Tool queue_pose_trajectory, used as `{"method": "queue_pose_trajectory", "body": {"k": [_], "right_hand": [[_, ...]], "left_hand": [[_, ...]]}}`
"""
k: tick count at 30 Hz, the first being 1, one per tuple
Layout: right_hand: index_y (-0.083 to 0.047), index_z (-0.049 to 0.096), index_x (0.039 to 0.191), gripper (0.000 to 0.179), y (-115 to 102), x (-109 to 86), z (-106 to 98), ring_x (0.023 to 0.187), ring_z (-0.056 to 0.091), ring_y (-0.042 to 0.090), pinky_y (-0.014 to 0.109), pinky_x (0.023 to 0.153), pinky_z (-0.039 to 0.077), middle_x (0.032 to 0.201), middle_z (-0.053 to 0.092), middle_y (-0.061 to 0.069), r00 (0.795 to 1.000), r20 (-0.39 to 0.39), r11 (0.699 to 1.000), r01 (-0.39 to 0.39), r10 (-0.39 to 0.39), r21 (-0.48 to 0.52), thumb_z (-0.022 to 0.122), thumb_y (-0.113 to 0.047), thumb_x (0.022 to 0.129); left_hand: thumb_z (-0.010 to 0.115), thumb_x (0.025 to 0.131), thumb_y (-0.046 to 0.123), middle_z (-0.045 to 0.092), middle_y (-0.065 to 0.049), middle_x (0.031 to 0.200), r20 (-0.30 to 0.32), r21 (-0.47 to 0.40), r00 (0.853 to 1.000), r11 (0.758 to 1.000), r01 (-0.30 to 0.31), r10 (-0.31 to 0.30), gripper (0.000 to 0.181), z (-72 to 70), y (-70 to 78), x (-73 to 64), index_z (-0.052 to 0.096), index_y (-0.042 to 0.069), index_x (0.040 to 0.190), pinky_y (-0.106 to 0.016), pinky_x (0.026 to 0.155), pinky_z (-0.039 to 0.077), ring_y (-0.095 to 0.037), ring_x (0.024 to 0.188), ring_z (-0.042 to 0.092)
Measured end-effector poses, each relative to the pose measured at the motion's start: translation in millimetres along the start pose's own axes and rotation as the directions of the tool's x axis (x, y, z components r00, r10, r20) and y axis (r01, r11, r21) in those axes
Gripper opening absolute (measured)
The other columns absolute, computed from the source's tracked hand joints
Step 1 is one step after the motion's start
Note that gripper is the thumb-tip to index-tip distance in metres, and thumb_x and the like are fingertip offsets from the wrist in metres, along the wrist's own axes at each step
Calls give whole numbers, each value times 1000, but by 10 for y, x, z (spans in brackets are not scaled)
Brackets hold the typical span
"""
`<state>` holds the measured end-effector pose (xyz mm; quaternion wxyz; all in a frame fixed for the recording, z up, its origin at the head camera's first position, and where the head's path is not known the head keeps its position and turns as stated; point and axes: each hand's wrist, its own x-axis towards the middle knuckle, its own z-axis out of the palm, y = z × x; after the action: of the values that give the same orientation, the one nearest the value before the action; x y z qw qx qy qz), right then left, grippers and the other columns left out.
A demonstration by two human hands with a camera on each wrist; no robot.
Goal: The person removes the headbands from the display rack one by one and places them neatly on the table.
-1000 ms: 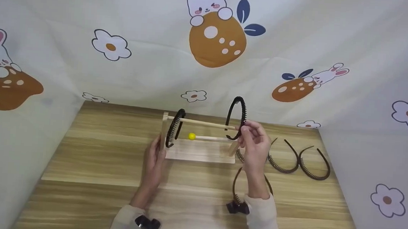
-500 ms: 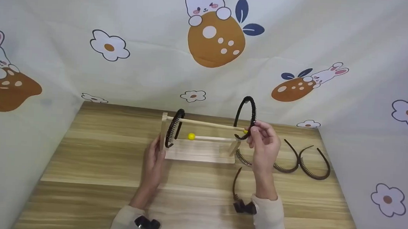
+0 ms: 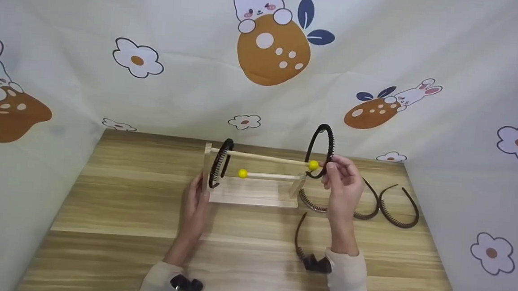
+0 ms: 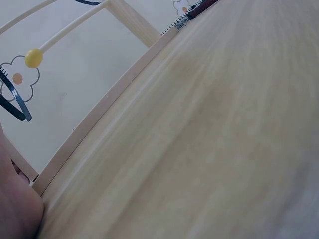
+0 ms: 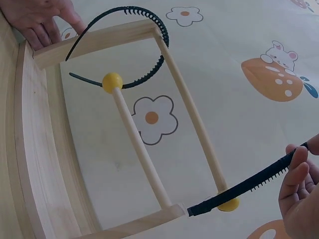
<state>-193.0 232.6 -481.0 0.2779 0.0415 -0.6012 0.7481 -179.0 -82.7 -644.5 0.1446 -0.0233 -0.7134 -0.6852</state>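
Note:
A small wooden rack (image 3: 253, 198) with two rods stands on the table. The upper rod (image 3: 263, 157) and the lower rod (image 3: 270, 176) each end in a yellow ball, on opposite sides. My left hand (image 3: 195, 209) holds the rack's left post. Around the upper rod, near that post, hangs a black toothed headband (image 3: 217, 163). My right hand (image 3: 345, 187) pinches another black toothed headband (image 3: 332, 143) at the upper rod's ball (image 3: 313, 165). In the right wrist view this headband (image 5: 249, 185) crosses before the ball; whether the rod's end is inside its loop, I cannot tell.
Several dark headbands lie on the table to the right, including a headband (image 3: 398, 224) at the far right and a headband (image 3: 298, 235) in front, partly hidden by my right forearm. Behind the table (image 3: 124, 209) hangs a patterned curtain (image 3: 186, 82).
My right hand has moved rightward along the upper rod with its headband, and the rod's yellow ball has come into view. The left hand stays on the post.

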Motion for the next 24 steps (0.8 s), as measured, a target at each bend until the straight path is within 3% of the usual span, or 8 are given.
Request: {"method": "queue_pose_trajectory", "body": {"k": [4,18,24], "right_hand": [[0,75,109,16,10,5,-52,61,60,10,16,53,49,90,80,17,1000,-1,1000,3,-3,-4,64,9,102],[3,75,111,14,35,29,-293,63,60,10,17,53,50,91,80,10,1000,-11,999,-14,14,-42,64,8,104],[1,75,111,15,50,37,-354,65,60,10,17,55,51,92,80,8,997,-29,990,-76,73,-117,65,9,103]], "left_hand": [[49,118,14,39,-20,173,0,16,1000,1000,17,-17,56,-1,9,-10,36,5,171,-49,134,33,-37,159,41],[49,118,15,37,-20,173,5,0,1000,1000,13,-13,57,-1,-14,0,34,3,172,-45,135,33,-37,160,40],[50,118,16,37,-20,173,5,-3,1000,1000,8,-8,57,-4,-8,0,35,3,172,-52,134,32,-38,159,41]]}}
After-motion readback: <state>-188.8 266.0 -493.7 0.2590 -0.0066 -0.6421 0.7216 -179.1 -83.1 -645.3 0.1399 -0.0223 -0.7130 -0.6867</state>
